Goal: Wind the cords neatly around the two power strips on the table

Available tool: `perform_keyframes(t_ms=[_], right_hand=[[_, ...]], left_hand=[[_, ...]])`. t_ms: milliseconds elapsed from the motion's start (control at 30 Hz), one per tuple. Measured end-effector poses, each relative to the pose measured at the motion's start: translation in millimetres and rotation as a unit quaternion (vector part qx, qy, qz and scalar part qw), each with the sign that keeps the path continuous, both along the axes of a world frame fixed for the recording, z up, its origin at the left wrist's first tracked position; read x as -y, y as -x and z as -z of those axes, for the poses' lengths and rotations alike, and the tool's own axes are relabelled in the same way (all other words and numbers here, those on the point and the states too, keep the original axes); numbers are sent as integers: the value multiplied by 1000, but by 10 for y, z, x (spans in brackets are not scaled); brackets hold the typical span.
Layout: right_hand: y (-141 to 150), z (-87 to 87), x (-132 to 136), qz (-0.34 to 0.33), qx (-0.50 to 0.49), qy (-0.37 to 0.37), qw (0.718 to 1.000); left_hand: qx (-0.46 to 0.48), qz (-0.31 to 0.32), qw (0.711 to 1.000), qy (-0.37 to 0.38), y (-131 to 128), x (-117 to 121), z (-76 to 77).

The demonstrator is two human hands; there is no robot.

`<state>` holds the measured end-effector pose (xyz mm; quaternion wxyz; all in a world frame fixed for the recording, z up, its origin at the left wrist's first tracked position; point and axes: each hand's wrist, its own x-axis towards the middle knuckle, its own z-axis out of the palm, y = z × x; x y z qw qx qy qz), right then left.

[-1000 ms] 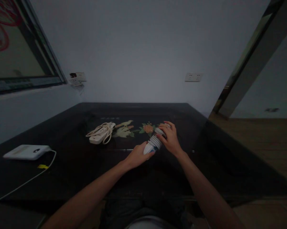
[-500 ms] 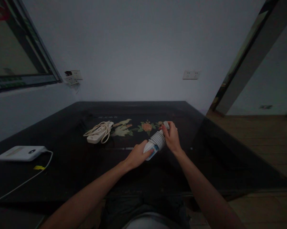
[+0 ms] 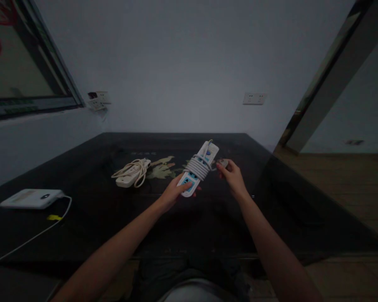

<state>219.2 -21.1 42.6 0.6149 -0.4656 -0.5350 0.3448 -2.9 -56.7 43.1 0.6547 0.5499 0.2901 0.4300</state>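
My left hand (image 3: 171, 195) grips the near end of a white power strip (image 3: 197, 168) with blue sockets, lifted off the dark table (image 3: 113, 214) and tilted away from me. Its white cord is wound around the strip's middle. My right hand (image 3: 232, 178) is just right of the strip, fingers pinched on the cord's plug (image 3: 223, 163).
A second cream power strip (image 3: 130, 174) with a bundled cord lies to the left on the table's flower inlay. A flat white device (image 3: 31, 198) with a cable sits at far left. Wall sockets (image 3: 254, 98) are behind; wooden floor lies to the right.
The power strip has been raised off the table and turned socket side up. My right hand has come off the wound cord and now holds the plug to the right.
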Motion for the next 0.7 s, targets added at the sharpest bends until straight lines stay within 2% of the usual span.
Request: perform_keyframes(t_ms=[67, 133, 233, 333, 533, 700], right_hand=[[4, 38, -20, -84, -47, 76, 992], [-5, 63, -44, -121, -75, 105, 984], [-66, 53, -80, -125, -109, 98, 981], [-163, -2, -82, -105, -122, 73, 984], [-306, -102, -26, -32, -99, 22, 994], [-337, -100, -57, 4, -116, -2, 993]], left_hand=[[1, 36, 999, -6, 39, 7, -41], [-8, 100, 995, -7, 88, 12, -71], [-51, 206, 977, 13, 164, 8, -93], [-110, 249, 962, 23, 209, -17, -81], [-135, 190, 972, 0, 253, -144, -19], [-113, 76, 991, 13, 289, -245, 11]])
